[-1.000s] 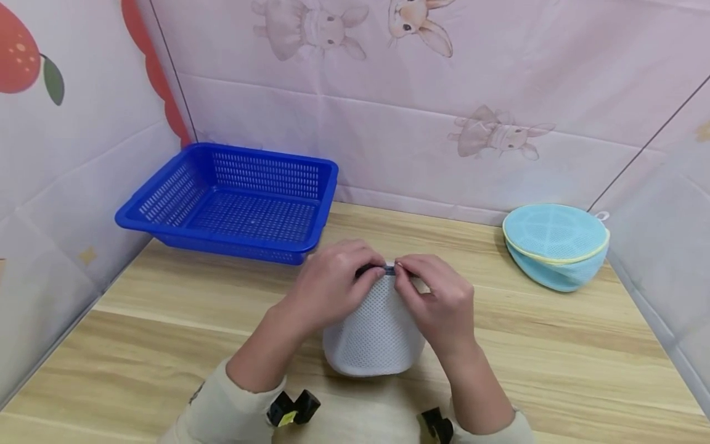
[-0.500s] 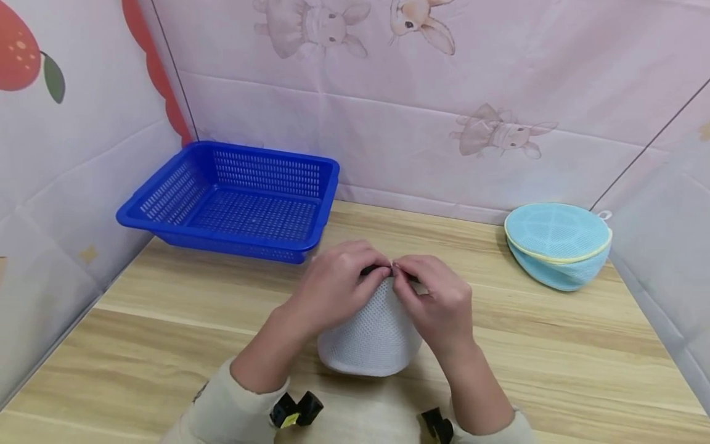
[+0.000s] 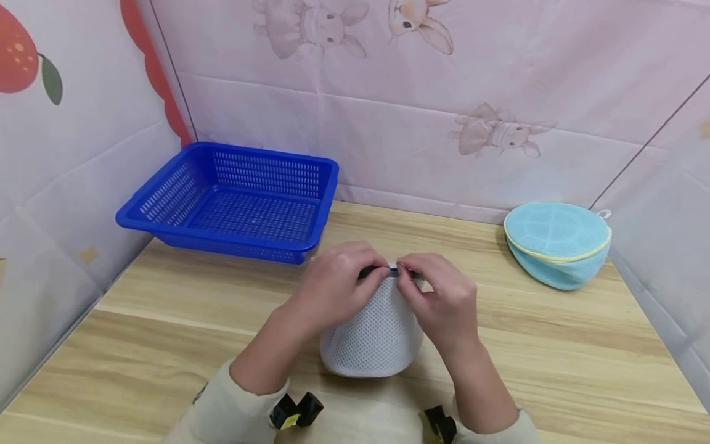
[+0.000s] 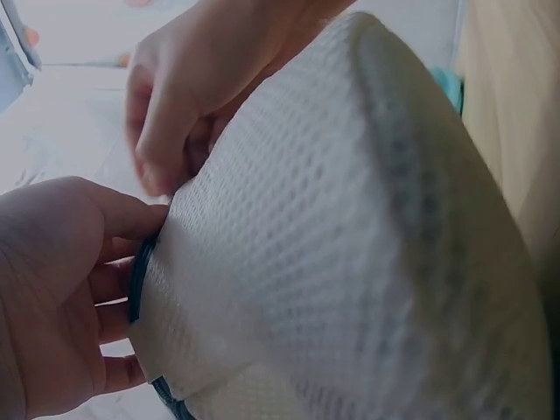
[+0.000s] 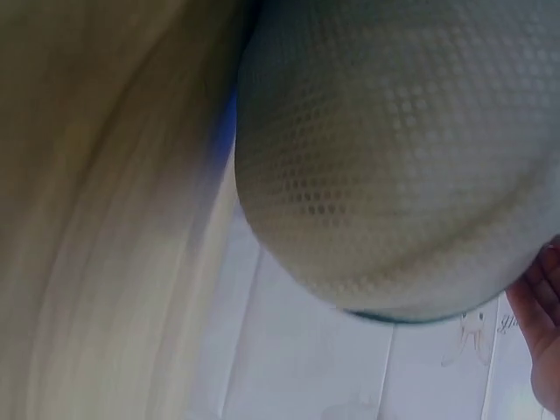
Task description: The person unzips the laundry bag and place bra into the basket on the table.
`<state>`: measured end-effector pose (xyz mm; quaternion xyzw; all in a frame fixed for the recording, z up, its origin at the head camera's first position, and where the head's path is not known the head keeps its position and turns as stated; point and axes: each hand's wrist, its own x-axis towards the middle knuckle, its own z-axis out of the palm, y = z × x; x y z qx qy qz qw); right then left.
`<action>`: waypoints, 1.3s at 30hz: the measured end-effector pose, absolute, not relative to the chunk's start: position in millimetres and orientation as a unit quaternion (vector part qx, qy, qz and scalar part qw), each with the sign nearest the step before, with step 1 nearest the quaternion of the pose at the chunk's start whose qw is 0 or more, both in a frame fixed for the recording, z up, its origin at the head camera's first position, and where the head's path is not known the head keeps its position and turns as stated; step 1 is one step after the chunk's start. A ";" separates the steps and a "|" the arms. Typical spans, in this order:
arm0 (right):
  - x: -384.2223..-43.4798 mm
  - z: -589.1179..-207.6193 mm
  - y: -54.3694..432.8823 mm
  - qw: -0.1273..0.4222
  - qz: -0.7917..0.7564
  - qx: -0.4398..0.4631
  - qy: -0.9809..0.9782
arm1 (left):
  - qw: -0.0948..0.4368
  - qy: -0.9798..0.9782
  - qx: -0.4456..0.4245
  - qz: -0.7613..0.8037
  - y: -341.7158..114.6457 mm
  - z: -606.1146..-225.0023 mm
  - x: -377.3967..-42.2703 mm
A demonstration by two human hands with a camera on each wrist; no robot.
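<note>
A white mesh laundry bag stands on the table in front of me, with a dark zipper along its top edge. My left hand pinches that edge between thumb and fingers, just left of the middle. Close beside it, my right hand pinches at the zipper, its fingertips hiding whatever small part they hold. In the left wrist view the left hand holds the dark-trimmed edge while the right hand is bent over the same edge. The mesh fills much of the right wrist view.
At the back left sits a blue plastic basket with slotted sides. A light blue mesh bag with yellow trim lies at the back right. Printed sheets wall off the wooden table behind and at both sides.
Half a second ago the fingertips of both hands met; now my right hand has shifted slightly right and a short stretch of zipper shows between them. The bag has barely shifted.
</note>
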<state>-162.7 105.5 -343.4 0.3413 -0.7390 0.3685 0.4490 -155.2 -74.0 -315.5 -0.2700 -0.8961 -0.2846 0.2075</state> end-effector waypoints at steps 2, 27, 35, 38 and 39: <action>-162.7 -343.0 106.6 0.451 0.371 0.335 -0.740 | 0.212 -0.896 -0.266 -0.286 -74.9 -314.5 -155.3; -160.0 -342.3 105.6 0.443 0.377 0.341 -0.739 | 0.199 -0.896 -0.274 -0.286 -73.8 -312.5 -154.7; -161.2 -340.6 108.6 0.447 0.373 0.338 -0.739 | 0.202 -0.896 -0.267 -0.293 -75.3 -313.3 -154.5; -160.9 -341.2 105.9 0.448 0.371 0.342 -0.738 | 0.207 -0.892 -0.279 -0.287 -74.0 -313.6 -154.1; -160.9 -341.2 105.4 0.448 0.369 0.341 -0.739 | 0.206 -0.892 -0.281 -0.288 -73.8 -313.7 -154.0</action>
